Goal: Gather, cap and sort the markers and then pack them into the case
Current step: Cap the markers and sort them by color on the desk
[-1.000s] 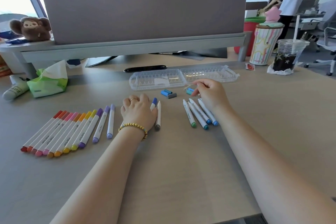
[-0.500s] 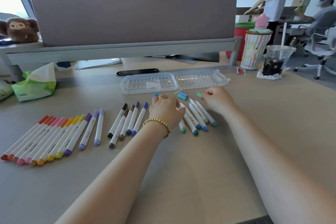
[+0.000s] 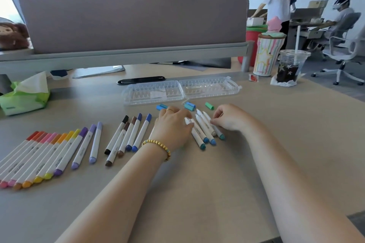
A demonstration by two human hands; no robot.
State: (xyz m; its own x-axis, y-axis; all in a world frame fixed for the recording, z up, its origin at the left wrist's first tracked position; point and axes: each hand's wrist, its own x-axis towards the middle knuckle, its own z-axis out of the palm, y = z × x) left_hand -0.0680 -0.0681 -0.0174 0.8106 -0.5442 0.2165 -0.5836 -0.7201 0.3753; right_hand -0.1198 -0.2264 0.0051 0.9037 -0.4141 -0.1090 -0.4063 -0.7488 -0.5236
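Left hand (image 3: 173,124): curled over uncapped markers (image 3: 205,130)
Right hand (image 3: 227,117): pinching one marker
Loose caps (image 3: 189,106): before open case (image 3: 180,91)
Nearby: capped markers (image 3: 126,136), tissues (image 3: 25,94)

Capped markers (image 3: 49,156) lie in rows at left; uncapped blue-green markers (image 3: 205,130) lie centre; loose caps (image 3: 189,106) lie just behind; clear case (image 3: 180,91) lies open farther back.
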